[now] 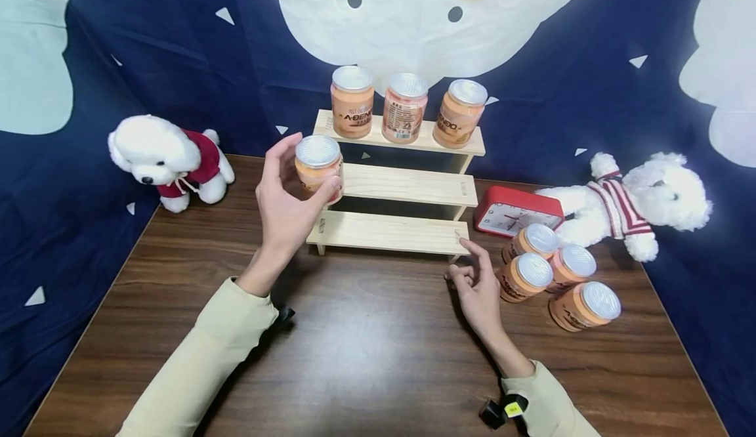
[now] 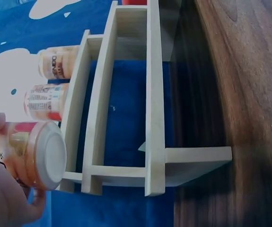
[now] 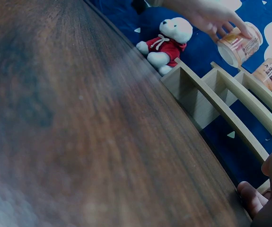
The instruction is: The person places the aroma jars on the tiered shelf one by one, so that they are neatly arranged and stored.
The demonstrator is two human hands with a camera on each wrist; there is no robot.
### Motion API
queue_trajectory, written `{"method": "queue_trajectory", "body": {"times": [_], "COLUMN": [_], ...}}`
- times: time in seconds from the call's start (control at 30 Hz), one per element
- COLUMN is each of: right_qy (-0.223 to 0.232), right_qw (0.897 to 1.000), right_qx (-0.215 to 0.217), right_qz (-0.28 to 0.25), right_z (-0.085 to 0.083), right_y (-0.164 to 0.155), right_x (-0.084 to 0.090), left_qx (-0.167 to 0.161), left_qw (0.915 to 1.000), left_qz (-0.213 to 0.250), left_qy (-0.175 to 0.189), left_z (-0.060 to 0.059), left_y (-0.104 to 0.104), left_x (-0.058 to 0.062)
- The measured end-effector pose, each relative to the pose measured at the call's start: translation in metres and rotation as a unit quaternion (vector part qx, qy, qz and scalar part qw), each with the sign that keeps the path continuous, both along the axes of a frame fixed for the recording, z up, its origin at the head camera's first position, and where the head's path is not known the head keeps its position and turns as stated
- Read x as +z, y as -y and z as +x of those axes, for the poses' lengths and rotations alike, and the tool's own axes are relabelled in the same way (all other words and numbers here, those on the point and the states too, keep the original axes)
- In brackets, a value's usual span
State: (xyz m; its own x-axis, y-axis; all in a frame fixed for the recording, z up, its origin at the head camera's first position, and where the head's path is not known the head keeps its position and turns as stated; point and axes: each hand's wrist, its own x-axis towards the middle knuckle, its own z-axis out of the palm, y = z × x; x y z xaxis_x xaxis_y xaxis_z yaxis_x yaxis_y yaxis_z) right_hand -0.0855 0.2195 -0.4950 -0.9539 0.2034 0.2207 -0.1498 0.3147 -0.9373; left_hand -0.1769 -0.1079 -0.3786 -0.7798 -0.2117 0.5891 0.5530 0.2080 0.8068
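My left hand [image 1: 289,194] grips an orange jar with a silver lid [image 1: 319,168] and holds it in the air just left of the middle step of a wooden three-step shelf [image 1: 407,187]. The left wrist view shows the same jar [image 2: 34,153] beside the shelf [image 2: 152,94]; the right wrist view shows it from afar [image 3: 240,45]. Three similar jars [image 1: 407,105] stand on the top step. My right hand [image 1: 478,283] rests on the table [image 1: 366,345] with loosely curled fingers, holding nothing, next to several more jars [image 1: 555,273] lying at the right.
A red clock [image 1: 514,210] lies behind the loose jars. A white plush bear in a striped sweater [image 1: 638,204] lies at the right, a white plush dog in red [image 1: 168,161] at the left. Dark blue cloth [image 1: 88,63] hangs behind.
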Motion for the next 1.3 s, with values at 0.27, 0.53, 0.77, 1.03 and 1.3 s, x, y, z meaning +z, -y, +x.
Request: {"method": "queue_trajectory", "body": {"times": [0.27, 0.53, 0.77, 1.03, 1.3], "right_qy": [0.002, 0.0, 0.004, 0.004, 0.003], "right_qw": [1.0, 1.0, 1.0, 1.0, 1.0], "right_qx": [0.01, 0.01, 0.009, 0.007, 0.006], "right_qz": [-0.002, -0.003, -0.001, -0.003, -0.004], "right_z": [0.0, 0.0, 0.001, 0.001, 0.0], "right_y": [0.003, 0.002, 0.0, -0.001, -0.002], "right_x": [0.001, 0.002, 0.0, 0.0, -0.001], "left_qx": [-0.002, -0.011, -0.002, 0.033, 0.047], "left_qw": [0.9998, 0.9995, 0.999, 0.9985, 0.9985], "left_qz": [0.002, 0.007, 0.005, -0.032, -0.027], "left_qy": [0.018, 0.03, 0.043, 0.028, 0.012], "left_z": [-0.006, -0.013, -0.018, -0.026, -0.034], "left_y": [-0.009, -0.016, -0.019, -0.022, -0.027], "left_x": [-0.009, -0.014, -0.015, -0.019, -0.022]}}
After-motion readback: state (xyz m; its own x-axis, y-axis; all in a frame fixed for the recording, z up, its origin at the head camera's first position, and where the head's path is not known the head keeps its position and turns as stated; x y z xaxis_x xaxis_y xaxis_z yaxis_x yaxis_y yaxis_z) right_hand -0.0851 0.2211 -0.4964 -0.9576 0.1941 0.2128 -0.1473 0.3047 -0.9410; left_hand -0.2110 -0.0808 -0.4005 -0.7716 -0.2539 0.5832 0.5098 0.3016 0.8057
